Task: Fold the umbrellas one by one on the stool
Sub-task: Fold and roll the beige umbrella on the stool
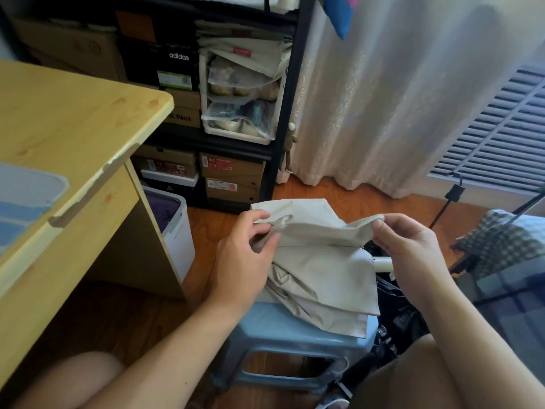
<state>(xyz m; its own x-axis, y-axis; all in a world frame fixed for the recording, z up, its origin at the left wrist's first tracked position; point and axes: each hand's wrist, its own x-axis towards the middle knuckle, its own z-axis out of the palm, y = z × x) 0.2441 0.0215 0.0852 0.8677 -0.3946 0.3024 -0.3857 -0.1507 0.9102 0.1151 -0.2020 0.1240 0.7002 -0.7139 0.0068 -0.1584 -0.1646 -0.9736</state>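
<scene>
Head: umbrella (321, 270) pinched between both hands.

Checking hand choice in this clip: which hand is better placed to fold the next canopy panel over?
Probably the right hand: it pinches a free raised edge of the beige fabric umbrella canopy, while the left hand grips bunched folds above the pale blue plastic stool.
</scene>
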